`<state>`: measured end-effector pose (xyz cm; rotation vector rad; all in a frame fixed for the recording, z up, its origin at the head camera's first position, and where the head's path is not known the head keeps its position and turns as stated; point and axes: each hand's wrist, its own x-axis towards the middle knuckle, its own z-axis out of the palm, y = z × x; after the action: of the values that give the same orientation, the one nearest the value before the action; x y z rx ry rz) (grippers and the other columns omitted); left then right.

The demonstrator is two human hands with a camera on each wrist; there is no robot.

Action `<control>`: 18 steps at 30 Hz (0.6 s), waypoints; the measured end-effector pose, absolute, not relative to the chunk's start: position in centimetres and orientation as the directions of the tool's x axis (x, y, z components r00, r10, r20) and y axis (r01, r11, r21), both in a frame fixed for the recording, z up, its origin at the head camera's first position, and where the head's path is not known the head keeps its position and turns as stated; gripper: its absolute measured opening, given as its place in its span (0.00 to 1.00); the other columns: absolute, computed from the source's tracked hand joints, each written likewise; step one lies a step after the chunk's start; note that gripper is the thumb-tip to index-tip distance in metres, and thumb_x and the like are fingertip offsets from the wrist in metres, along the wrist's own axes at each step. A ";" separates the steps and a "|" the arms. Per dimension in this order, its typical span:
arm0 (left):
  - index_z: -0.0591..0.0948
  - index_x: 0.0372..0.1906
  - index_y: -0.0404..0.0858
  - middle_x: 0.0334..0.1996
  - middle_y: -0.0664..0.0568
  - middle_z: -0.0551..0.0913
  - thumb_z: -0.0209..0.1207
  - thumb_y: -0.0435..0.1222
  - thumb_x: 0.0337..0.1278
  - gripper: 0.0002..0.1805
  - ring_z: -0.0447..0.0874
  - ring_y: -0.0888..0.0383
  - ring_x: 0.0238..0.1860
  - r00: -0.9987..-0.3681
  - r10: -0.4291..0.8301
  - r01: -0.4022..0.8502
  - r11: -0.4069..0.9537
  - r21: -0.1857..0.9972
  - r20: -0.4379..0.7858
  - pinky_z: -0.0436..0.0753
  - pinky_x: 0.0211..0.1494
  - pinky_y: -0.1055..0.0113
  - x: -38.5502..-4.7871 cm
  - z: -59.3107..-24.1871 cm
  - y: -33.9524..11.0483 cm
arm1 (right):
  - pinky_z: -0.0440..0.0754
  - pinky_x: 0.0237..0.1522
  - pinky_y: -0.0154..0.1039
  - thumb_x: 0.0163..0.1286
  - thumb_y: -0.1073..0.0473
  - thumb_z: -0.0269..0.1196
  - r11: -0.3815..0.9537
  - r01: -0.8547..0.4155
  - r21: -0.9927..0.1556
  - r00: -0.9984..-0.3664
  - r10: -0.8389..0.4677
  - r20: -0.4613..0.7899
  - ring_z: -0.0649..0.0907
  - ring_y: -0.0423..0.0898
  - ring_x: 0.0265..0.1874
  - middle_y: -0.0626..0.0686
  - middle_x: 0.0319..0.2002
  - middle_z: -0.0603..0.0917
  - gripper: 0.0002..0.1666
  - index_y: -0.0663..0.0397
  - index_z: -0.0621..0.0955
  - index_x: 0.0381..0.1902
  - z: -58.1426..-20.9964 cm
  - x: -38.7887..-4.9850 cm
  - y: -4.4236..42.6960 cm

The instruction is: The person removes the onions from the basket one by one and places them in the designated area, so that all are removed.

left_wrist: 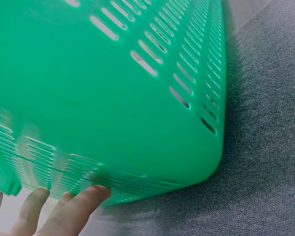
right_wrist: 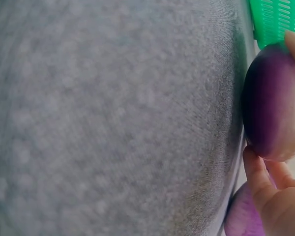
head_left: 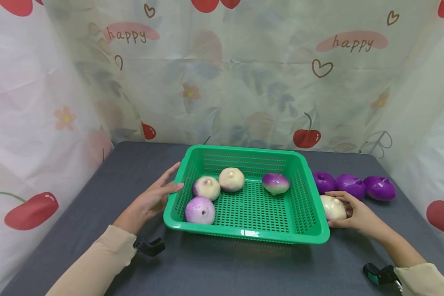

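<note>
- Currently, a green plastic rectangular basket with slotted walls (head_left: pixel 249 207) is supported on a dark grey cloth-covered table (head_left: pixel 222 269).
- The basket's left side is touched by the left hand (head_left: pixel 149 203), its fingers spread and nearly straight, not clasped round anything.
- Just outside the basket's right wall, a glossy round white-and-purple turnip (head_left: pixel 332 207) is gripped between the curled fingers and thumb of the right hand (head_left: pixel 359 216); whether it is lifted cannot be told.
- Inside the basket, two whitish round turnips (head_left: pixel 207 188) and a pale purple one (head_left: pixel 200 211) are grouped toward the left; a purple-topped turnip (head_left: pixel 276 183) is set apart toward the right.
- Beyond the basket's right wall, three deep purple round vegetables (head_left: pixel 350 186) are lined up.
</note>
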<state>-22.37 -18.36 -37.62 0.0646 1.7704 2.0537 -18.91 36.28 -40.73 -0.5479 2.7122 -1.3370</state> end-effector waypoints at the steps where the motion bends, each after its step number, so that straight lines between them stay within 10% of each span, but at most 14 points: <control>1: 0.46 0.76 0.63 0.74 0.43 0.54 0.57 0.36 0.67 0.43 0.77 0.49 0.58 -0.907 0.351 -0.281 -0.097 0.955 -0.231 0.81 0.52 0.51 -22.4 -37.6 -18.4 | 0.81 0.37 0.33 0.54 0.65 0.73 0.557 -0.283 -0.781 -0.934 -0.346 0.091 0.78 0.35 0.41 0.35 0.52 0.69 0.45 0.66 0.64 0.65 -40.7 -18.9 36.3; 18: 0.46 0.76 0.63 0.74 0.43 0.54 0.56 0.36 0.68 0.43 0.79 0.50 0.56 -0.907 0.358 -0.278 -0.109 0.954 -0.223 0.82 0.51 0.52 -22.3 -37.6 -18.4 | 0.81 0.40 0.32 0.57 0.63 0.72 0.570 -0.238 -0.787 -0.938 -0.344 0.035 0.79 0.35 0.43 0.62 0.61 0.67 0.47 0.62 0.61 0.70 -40.5 -19.1 36.5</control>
<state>-22.27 -18.42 -37.63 0.0876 1.7542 2.0645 -19.07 36.48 -40.54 -0.4978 2.6735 -1.3119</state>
